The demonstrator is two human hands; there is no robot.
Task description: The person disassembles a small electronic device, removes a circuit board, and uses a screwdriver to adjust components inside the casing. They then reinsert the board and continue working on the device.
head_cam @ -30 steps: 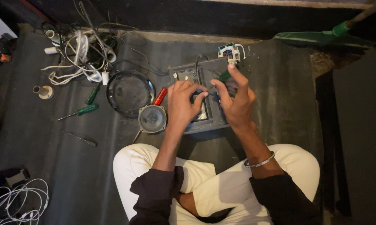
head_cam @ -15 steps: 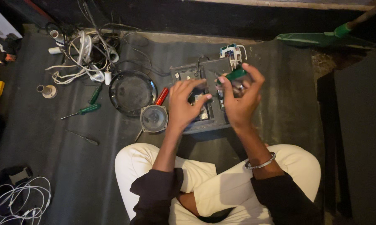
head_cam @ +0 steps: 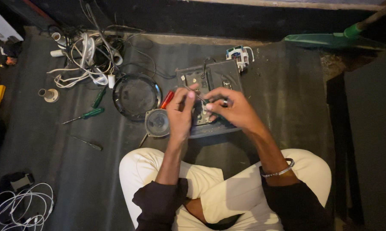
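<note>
While both hands work over the grey device (head_cam: 210, 77) on the floor, the right hand (head_cam: 231, 109) pinches a screwdriver (head_cam: 197, 96); the left hand (head_cam: 180, 112) steadies its shaft, beside a speaker (head_cam: 157, 123) and round pan (head_cam: 135, 96), seemingly empty.

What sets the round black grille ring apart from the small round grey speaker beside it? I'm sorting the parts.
The round black grille ring is clearly wider than the small round grey speaker. The ring is dark and nearly flat; the speaker is paler with a dished cone. The ring lies farther from the left hand; the speaker sits beside it. Both are round and rest on the dark mat.
</note>
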